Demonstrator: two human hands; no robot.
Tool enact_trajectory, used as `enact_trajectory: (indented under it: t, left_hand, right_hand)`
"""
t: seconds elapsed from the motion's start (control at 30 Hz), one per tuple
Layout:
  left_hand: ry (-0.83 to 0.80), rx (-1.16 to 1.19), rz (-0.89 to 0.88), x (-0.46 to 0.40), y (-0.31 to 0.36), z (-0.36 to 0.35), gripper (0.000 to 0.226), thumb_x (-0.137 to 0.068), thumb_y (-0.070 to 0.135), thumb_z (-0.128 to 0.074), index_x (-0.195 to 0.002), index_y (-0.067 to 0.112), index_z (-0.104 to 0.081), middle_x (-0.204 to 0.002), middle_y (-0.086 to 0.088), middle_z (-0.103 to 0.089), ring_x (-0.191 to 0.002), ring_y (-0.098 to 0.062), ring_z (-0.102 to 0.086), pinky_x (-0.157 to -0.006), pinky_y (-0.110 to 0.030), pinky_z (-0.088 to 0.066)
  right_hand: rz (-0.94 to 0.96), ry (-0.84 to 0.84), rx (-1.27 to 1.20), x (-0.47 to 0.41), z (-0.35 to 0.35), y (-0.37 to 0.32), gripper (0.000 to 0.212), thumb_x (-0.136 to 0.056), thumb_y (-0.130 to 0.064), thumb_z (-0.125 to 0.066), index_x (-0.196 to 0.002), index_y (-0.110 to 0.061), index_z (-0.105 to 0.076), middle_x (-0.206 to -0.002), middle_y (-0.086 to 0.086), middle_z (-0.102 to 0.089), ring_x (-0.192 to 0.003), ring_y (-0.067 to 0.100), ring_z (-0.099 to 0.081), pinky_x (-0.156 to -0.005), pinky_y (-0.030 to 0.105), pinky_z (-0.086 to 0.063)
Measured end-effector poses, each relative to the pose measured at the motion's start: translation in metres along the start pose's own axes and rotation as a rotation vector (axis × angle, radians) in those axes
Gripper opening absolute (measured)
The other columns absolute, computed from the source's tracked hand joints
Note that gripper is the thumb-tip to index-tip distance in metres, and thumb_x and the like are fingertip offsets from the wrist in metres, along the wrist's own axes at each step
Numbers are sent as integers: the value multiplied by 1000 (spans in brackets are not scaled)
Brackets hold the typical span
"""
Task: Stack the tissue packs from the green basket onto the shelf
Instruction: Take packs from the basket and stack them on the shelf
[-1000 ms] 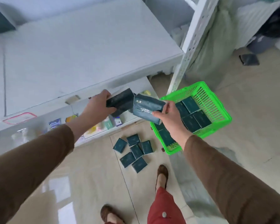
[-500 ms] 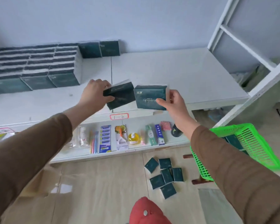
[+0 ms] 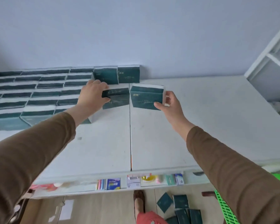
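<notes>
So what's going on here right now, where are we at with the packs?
A person is shelving tissue packs, one in each hand. The left hand holds a dark green pack and the right hand holds another pack, both over the white shelf, in front of two upright packs by the wall. A large stack sits at left. Loose packs lie on the floor beside the green basket.

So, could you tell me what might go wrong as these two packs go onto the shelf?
The left hand grips its tissue pack close beside the stacked packs; a nudge could topple them. The right hand pinches its pack by one end, so it might slip onto the shelf.
</notes>
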State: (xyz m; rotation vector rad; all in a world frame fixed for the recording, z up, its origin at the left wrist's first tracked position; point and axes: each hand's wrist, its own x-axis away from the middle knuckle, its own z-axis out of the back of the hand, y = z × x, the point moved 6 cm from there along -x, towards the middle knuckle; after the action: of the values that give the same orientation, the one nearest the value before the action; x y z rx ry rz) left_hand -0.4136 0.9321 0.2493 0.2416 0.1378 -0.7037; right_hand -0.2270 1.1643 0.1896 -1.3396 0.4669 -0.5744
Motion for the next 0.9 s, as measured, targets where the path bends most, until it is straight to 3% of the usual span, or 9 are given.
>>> enact_trajectory:
  t: [0.37, 0.53, 0.77, 0.9]
  left_hand:
    - [-79, -110, 88, -117, -74, -43, 47, -82, 26, -76, -125, 18, -59, -117, -6, -59, -117, -29, -46, -98, -44, -40]
    - [-78, -153, 77, -139, -85, -53, 49, -81, 23, -76, -122, 15, -50, -111, -7, -62, -107, -31, -51, -92, -45, -41]
    - [-62, -198, 34, -148, -93, -60, 43, -75, 33, -81, -102, 13, -54, -103, -7, -54, -100, -29, -48, -87, -44, -44]
    - [-41, -198, 25, -148, -91, -62, 42, -75, 31, -81, -99, 12, -53, -98, -7, -57, -96, -30, -50, -83, -43, -42]
  right_hand:
    - [-47, -129, 111, -161, -79, 40, 39, -84, -13, -75, -117, -12, -53, -116, 7, -64, -109, 24, -60, -93, 37, -50]
    - [-56, -140, 120, -187, -99, 51, 35, -87, -11, -72, -117, -15, -53, -116, 2, -64, -107, 19, -59, -88, 28, -50]
    - [-36, 18, 135, -195, -113, 54, 36, -81, -12, -76, -108, -17, -54, -103, -1, -66, -91, 15, -66, -78, 23, -52]
    - [-52, 56, 176, -194, -115, 57, 33, -79, -16, -77, -101, -15, -52, -100, 2, -68, -90, 18, -65, -78, 32, -52]
